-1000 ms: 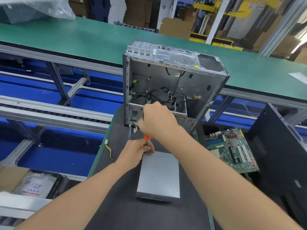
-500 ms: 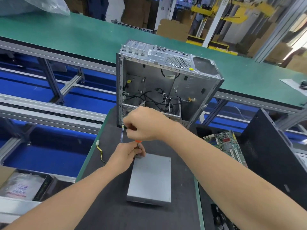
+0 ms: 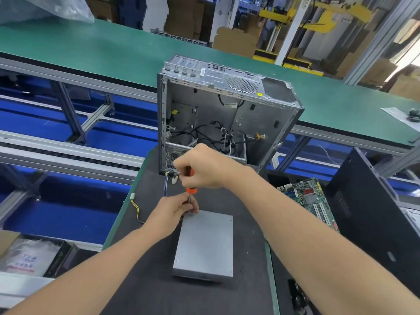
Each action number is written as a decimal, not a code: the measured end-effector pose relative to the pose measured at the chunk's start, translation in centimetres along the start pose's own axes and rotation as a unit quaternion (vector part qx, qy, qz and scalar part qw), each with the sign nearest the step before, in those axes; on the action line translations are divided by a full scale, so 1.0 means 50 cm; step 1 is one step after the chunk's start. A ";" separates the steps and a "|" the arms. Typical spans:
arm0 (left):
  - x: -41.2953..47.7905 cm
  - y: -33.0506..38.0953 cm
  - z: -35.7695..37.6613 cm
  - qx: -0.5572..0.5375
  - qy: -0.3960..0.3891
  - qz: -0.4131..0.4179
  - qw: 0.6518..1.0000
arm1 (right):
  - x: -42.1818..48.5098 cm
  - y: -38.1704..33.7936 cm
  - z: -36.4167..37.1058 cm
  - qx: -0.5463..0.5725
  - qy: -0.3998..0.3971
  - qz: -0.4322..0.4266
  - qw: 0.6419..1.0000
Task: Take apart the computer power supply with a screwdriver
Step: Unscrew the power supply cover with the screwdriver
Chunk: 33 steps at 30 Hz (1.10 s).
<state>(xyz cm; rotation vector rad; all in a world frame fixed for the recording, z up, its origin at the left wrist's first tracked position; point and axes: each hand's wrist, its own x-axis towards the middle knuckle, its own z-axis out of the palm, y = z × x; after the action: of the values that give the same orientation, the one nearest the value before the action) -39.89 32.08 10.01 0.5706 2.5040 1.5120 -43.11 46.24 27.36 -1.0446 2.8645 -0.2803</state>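
1. My right hand is curled round the orange screwdriver handle, held nearly upright.
2. My left hand pinches its shaft low down, at the power supply's far-left corner.
3. The power supply lies flat on the dark mat, just in front of the open computer case.
4. A motherboard lies off to the right.

The flat grey metal power supply box lies on the dark rubber work mat. At its 12 o'clock, at the mat's far end, stands the open silver metal computer case, with the long green conveyor belt behind it. The orange-handled screwdriver stands upright over the box's 11 o'clock corner, with the left hand around its shaft and the right hand above on its handle. A green circuit board lies at 2 o'clock, and a yellow-and-black wire at 10 o'clock.
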 end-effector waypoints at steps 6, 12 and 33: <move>-0.006 0.011 0.010 -0.001 0.038 0.012 0.999 | -0.007 -0.027 0.015 -0.035 0.054 0.056 0.996; -0.018 0.030 0.024 0.013 0.081 0.031 0.996 | 0.003 -0.077 0.075 -0.052 0.154 0.302 0.939; -0.016 0.019 0.008 -0.009 0.066 0.034 0.997 | 0.013 -0.057 0.067 -0.022 0.125 0.239 0.963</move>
<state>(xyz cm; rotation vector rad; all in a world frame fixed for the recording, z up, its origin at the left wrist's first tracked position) -38.79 32.46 10.62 0.5771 2.5896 1.6454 -41.34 43.22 24.61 -0.3089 3.2389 -0.3316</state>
